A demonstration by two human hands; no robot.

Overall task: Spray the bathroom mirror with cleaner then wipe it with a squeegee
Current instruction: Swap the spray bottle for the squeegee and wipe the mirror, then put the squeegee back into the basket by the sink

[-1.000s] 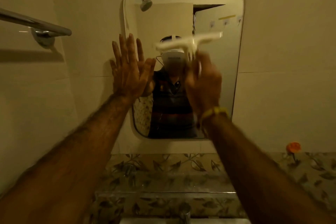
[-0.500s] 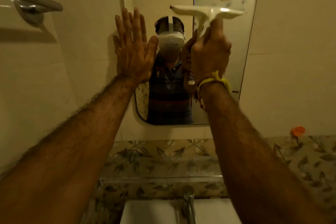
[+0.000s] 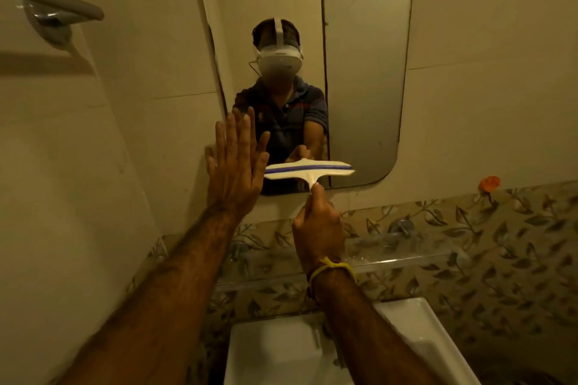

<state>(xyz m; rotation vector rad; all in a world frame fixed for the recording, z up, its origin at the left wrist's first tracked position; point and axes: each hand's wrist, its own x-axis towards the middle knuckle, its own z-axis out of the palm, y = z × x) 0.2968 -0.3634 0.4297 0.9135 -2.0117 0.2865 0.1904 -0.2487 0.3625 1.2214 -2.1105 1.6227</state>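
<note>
- I judge this to be the wiping step: the cream plastic squeegee with a purple rubber strip (image 3: 308, 169) sits near the bottom edge of the rounded wall mirror (image 3: 366, 72), blade level, apparently at the end of a stroke.
- My right hand (image 3: 319, 228) has its fingers wrapped closed around the squeegee's handle, wrist below the blade, forearm reaching up over the white ceramic basin (image 3: 281, 350).
- My left hand (image 3: 235, 166) is flat and fully spread, holding nothing, at the mirror's lower left edge; I cannot tell whether it presses on glass or wall.
- Next, I'd expect to lift the blade and start a fresh pass on the unwiped right side.
</note>
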